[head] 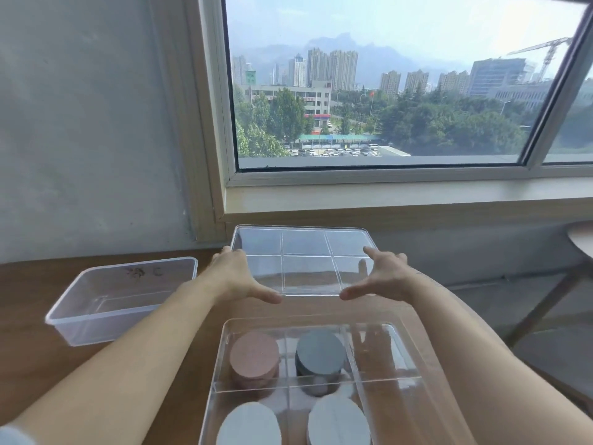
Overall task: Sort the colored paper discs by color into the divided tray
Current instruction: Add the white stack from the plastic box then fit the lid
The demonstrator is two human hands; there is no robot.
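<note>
While our left hand (236, 277) and right hand (383, 274) are spread wide with fingers nearly straight, we brace a clear gridded piece (305, 261) between them. One hand sits at each short end, thumbs along its lower edge, and neither hand curls around anything. We judge this piece, a lid or a second tray, to be light, stiff and slick, and thin enough to crack if squeezed, so the short ends look like the sensible hold. Its long axis runs left to right. It stands tilted, upper edge leaning toward the wall under the window (385, 91), lower edge near the counter (32, 316).

Nearer us the divided tray (224, 332) lies flat on the counter, its long axis also left to right as far as we can see. Its compartments hold a pink stack (253, 353), a dark grey stack (321, 350), a pale stack (250, 423) and a second pale stack (337, 420). Paper discs like these should be light, floppy and quick to slide, so we would pinch them at the rim. A clear bin (122, 300) stands off to the left.
</note>
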